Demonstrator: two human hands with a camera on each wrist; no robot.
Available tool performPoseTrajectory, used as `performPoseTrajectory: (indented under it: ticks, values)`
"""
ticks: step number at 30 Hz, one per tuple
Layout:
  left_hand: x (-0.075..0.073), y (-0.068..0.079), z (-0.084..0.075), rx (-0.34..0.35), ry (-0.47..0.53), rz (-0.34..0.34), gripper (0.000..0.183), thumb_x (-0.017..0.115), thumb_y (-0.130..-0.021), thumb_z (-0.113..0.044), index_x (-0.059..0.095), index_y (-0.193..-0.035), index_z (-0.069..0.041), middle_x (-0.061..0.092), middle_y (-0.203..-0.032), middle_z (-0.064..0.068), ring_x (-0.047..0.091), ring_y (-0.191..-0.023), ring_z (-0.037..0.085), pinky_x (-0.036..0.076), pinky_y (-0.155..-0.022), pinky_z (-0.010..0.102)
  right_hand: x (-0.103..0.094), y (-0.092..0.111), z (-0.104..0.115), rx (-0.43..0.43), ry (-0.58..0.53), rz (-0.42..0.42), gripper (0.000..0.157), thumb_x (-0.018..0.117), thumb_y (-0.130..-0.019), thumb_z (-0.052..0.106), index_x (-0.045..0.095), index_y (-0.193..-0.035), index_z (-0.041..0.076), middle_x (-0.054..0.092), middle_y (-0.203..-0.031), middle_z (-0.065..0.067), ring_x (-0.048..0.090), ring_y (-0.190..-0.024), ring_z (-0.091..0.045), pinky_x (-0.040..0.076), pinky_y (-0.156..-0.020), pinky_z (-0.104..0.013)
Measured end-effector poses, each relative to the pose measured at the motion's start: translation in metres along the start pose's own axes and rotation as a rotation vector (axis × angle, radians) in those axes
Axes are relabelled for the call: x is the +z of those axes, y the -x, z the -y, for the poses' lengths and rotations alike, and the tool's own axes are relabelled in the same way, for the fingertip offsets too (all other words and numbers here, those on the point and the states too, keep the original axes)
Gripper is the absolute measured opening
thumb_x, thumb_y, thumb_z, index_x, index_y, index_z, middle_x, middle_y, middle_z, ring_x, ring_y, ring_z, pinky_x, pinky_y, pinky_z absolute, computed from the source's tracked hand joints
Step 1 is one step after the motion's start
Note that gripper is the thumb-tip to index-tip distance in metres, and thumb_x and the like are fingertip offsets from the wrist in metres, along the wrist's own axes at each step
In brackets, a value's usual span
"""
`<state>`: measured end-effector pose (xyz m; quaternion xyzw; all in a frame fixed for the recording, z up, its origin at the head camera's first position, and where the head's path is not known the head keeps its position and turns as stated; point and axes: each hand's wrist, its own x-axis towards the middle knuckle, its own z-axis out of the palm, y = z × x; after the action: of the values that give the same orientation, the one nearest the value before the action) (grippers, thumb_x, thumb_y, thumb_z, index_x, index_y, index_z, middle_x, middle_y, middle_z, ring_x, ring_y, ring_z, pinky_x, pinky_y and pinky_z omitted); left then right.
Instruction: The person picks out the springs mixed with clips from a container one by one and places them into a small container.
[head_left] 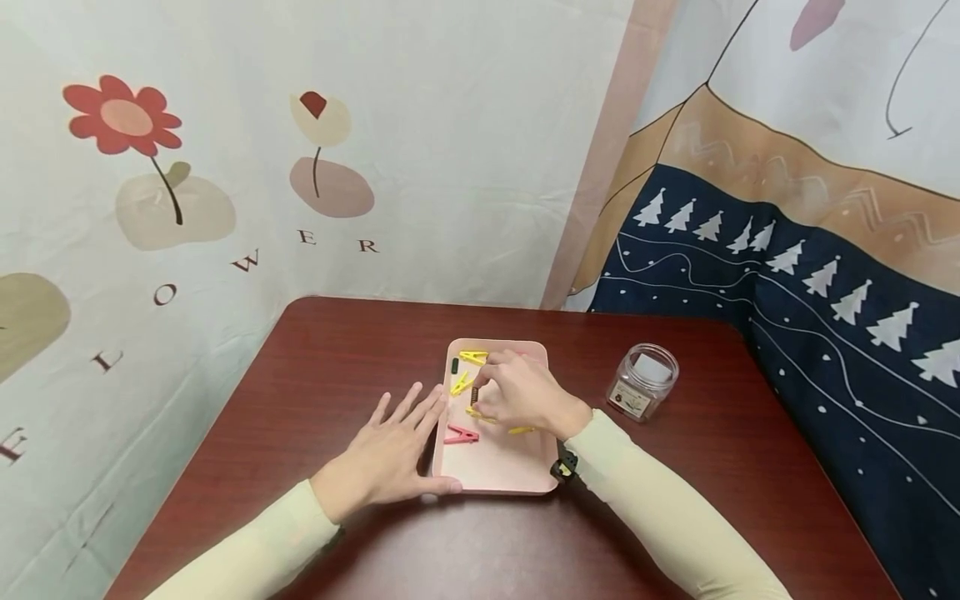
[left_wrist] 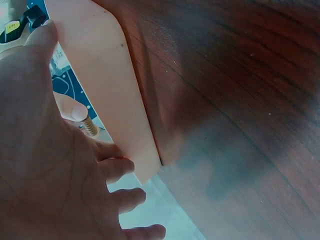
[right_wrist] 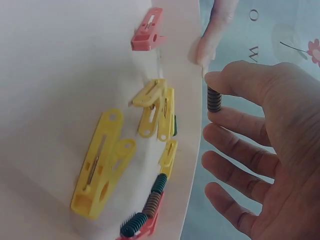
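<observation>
Between thumb and index finger, my right hand [head_left: 521,387] pinches a small ribbed brown cylinder [right_wrist: 214,100] upright over the pink tray [head_left: 498,471]. Its other fingers are spread apart in the right wrist view. My left hand [head_left: 390,454] lies at the tray's left side, fingers straight, thumb along the near rim. Several yellow clothespins lie in the tray, among them a large-looking yellow clothespin [right_wrist: 97,170] in the right wrist view. A pink clothespin [head_left: 461,434] lies near the left wall. More ribbed pieces, such as a green ribbed cylinder [right_wrist: 134,224], lie by the far end.
A clear plastic jar [head_left: 642,383] with a label stands right of the tray on the dark red table [head_left: 345,358]. Printed cloths [head_left: 465,150] hang behind the table and along the right side.
</observation>
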<state>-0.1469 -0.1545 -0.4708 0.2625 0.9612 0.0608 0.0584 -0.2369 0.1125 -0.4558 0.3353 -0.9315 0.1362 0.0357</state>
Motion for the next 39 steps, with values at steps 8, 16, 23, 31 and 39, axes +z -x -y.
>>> performPoseTrajectory:
  ticks: [8,16,23,31,39]
  values:
    - [0.002,0.002,0.001,-0.004,0.005,-0.001,0.136,0.066,-0.091,-0.099,0.03,-0.185,-0.008,0.025,-0.196,0.009,0.025,-0.182,0.044,0.025,-0.142,0.08,-0.01,0.01,-0.007,-0.003,-0.006,-0.047,0.025,0.096,-0.096,0.04,0.09,-0.114,0.023,0.082,-0.12,-0.001,0.077,-0.127,-0.026,0.067,-0.108,-0.049]
    - [0.0,0.001,0.002,-0.006,0.016,-0.004,0.136,0.068,-0.091,-0.098,0.029,-0.186,-0.008,0.026,-0.196,0.01,0.026,-0.182,0.045,0.025,-0.142,0.08,-0.017,0.025,-0.016,0.037,-0.023,-0.08,0.024,0.095,-0.096,0.038,0.089,-0.114,0.022,0.082,-0.137,-0.006,0.067,-0.151,-0.034,0.065,-0.115,-0.054]
    - [-0.001,0.001,0.001,-0.003,0.008,0.002,0.135,0.069,-0.092,-0.096,0.03,-0.185,-0.007,0.026,-0.196,0.01,0.026,-0.182,0.045,0.025,-0.142,0.08,-0.026,0.036,-0.023,0.059,-0.043,-0.117,0.022,0.096,-0.096,0.036,0.089,-0.113,0.025,0.077,-0.154,-0.009,0.077,-0.126,-0.029,0.067,-0.105,-0.052]
    - [-0.001,0.0,0.0,-0.01,0.015,0.003,0.135,0.071,-0.092,-0.095,0.028,-0.186,-0.008,0.027,-0.196,0.011,0.025,-0.182,0.045,0.024,-0.142,0.08,-0.035,0.047,-0.028,0.1,-0.043,-0.131,0.025,0.098,-0.094,0.035,0.089,-0.116,0.024,0.082,-0.139,-0.006,0.074,-0.116,-0.026,0.066,-0.103,-0.053]
    - [0.0,0.0,0.0,-0.007,0.006,-0.001,0.134,0.071,-0.092,-0.095,0.029,-0.186,-0.008,0.026,-0.196,0.01,0.026,-0.182,0.045,0.025,-0.142,0.079,-0.04,0.057,-0.039,0.108,-0.037,-0.172,0.032,0.099,-0.094,0.034,0.089,-0.121,0.021,0.082,-0.122,-0.006,0.073,-0.108,-0.027,0.066,-0.103,-0.054]
